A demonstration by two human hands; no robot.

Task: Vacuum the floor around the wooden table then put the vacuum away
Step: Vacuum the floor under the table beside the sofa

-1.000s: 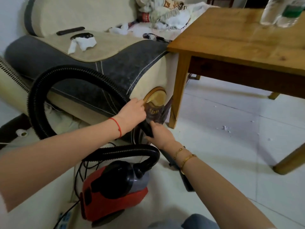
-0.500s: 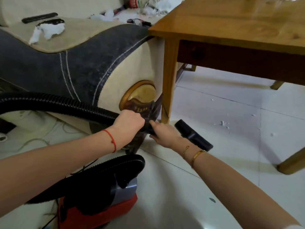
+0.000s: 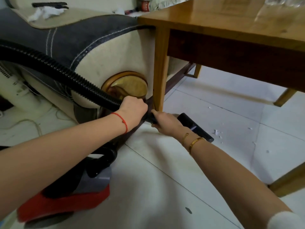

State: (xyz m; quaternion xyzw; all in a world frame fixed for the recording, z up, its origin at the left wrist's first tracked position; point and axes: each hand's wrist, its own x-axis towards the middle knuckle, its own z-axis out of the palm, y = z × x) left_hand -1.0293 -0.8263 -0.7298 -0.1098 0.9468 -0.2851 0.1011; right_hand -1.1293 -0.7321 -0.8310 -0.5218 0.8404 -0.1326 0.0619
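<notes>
- Head view: the left hand (image 3: 134, 107) is curled round the end of the black ribbed hose (image 3: 69, 76), which arches in from the left edge across the front of the sofa (image 3: 79, 40).
- The right hand (image 3: 165, 123) grasps the dark tube just past the hose end, fingers wrapped around it; the two hands sit close together, just in front of the near table leg (image 3: 159, 70).
- The black floor nozzle (image 3: 196, 128) juts out beyond the right wrist and lies low over the white tiled floor (image 3: 165, 187).
- White crumbs (image 3: 217, 133) are scattered on the tiles just right of the nozzle, under the wooden table (image 3: 231, 22).
- The red and grey vacuum body (image 3: 69, 195) sits on the floor at lower left, below the left forearm, partly hidden by it.
- A red cord circles the left wrist; gold bangles circle the right.
</notes>
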